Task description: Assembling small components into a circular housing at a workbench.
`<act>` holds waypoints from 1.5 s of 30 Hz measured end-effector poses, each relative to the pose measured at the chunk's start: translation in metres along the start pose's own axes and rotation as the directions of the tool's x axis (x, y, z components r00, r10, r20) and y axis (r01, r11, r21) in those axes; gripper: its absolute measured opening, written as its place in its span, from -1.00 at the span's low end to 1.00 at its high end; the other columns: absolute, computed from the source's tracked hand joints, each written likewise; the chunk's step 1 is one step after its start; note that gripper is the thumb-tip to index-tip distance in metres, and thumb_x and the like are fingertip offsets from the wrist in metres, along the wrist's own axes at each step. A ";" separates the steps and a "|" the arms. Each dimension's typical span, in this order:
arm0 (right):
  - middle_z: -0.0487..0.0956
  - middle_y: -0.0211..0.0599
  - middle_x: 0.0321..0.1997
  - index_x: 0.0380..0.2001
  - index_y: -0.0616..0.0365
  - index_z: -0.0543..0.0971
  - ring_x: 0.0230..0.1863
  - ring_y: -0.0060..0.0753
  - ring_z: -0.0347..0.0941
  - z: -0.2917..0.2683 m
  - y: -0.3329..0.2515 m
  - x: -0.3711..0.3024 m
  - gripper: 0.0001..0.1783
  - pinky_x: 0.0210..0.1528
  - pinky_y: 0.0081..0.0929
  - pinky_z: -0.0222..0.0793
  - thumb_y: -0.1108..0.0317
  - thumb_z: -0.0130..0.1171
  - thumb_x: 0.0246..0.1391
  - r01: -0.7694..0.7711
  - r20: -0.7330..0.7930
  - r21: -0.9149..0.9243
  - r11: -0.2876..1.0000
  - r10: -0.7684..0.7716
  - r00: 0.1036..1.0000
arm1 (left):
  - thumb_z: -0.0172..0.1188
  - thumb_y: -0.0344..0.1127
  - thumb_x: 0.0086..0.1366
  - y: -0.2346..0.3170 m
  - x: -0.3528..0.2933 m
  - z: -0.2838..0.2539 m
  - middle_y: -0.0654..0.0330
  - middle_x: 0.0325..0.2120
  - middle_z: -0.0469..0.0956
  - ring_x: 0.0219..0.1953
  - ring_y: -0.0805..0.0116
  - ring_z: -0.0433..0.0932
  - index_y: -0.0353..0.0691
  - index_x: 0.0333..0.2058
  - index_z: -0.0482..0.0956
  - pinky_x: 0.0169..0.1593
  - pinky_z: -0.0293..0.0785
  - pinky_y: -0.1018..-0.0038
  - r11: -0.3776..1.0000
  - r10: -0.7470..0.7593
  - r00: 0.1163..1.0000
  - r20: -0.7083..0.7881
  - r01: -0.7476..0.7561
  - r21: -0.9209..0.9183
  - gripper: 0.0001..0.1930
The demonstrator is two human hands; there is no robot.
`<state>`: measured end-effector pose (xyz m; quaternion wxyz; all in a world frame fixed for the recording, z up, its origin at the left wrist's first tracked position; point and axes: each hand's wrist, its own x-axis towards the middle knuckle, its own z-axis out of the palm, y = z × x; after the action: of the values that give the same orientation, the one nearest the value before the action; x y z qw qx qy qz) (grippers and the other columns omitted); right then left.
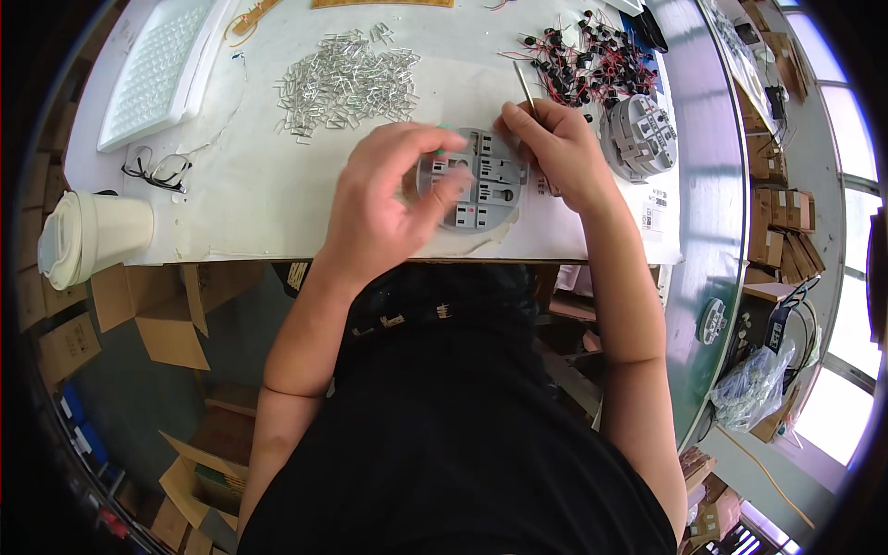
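A thin tool (524,85) is being pinched by the right hand (561,153), seemingly for control, a grey disc (485,190) being overhung by the spread left hand (388,190).

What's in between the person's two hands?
In the head view, a round grey slotted part lies between the left hand and the right hand; the left hand hides some of it.

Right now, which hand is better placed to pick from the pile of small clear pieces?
Probably the left hand: it is nearer the pile of small clear pieces, though blur hides whether it holds anything. The right hand is farther and already grips a thin metal tool.
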<state>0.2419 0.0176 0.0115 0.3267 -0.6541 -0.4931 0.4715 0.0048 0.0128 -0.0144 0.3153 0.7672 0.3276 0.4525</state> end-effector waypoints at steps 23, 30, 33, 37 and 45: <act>0.54 -0.57 -0.50 -0.33 0.31 0.67 -0.48 -0.79 0.30 -0.040 0.018 0.012 -0.63 -0.50 -0.62 0.19 0.15 0.36 0.34 0.080 -0.047 0.116 0.990 -0.075 0.996 | 0.40 -0.38 0.30 0.012 0.068 0.056 0.03 -0.32 0.67 -0.30 -0.01 0.67 -0.29 -0.13 0.65 -0.19 0.59 0.18 0.958 -0.027 0.972 0.233 -0.041 0.282 -0.79; 0.61 -0.45 -0.50 -0.29 0.28 0.69 -0.50 -0.65 0.41 -0.042 0.019 0.019 -0.68 -0.46 -0.53 0.31 0.18 0.38 0.29 0.082 -0.049 0.060 0.995 -0.079 0.996 | 0.41 -0.41 0.28 0.020 0.069 0.056 0.04 -0.30 0.66 -0.28 0.00 0.66 -0.31 -0.12 0.68 -0.18 0.60 0.19 0.929 -0.008 0.967 0.253 -0.087 0.359 -0.78; 0.72 -0.23 -0.42 -0.23 0.20 0.73 -0.47 -0.31 0.62 -0.051 0.002 0.026 -0.73 -0.37 -0.33 0.49 0.19 0.38 0.25 0.389 -0.145 -0.441 0.809 -0.492 0.859 | 0.42 -0.41 0.27 0.025 0.070 0.055 0.05 -0.31 0.66 -0.28 0.01 0.66 -0.30 -0.09 0.70 -0.17 0.60 0.21 0.900 -0.047 0.957 0.287 -0.084 0.429 -0.75; 0.76 -0.19 -0.29 -0.12 0.17 0.75 -0.38 -0.25 0.66 -0.090 -0.045 0.085 -0.72 -0.25 -0.32 0.53 0.22 0.41 0.20 0.292 -0.137 -0.702 0.650 -0.525 0.840 | 0.43 -0.40 0.26 0.029 0.068 0.053 0.07 -0.32 0.66 -0.26 0.02 0.65 -0.28 -0.07 0.73 -0.14 0.60 0.22 0.950 0.015 0.977 0.214 -0.081 0.302 -0.73; 0.77 -0.13 -0.24 -0.10 0.17 0.74 -0.24 -0.15 0.72 -0.100 -0.070 0.091 -0.72 -0.17 -0.30 0.58 0.25 0.36 0.20 0.267 -0.032 -0.809 0.523 -0.493 0.870 | 0.47 -0.36 0.27 0.048 0.063 0.033 0.10 -0.25 0.67 -0.18 0.08 0.66 -0.26 0.01 0.73 -0.08 0.61 0.26 0.965 -0.048 0.985 0.166 0.003 0.261 -0.66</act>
<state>0.3184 0.1286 0.0813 0.1646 -0.6596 -0.7325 0.0353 0.0683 0.0279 0.0405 0.2448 0.8334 0.3659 0.3342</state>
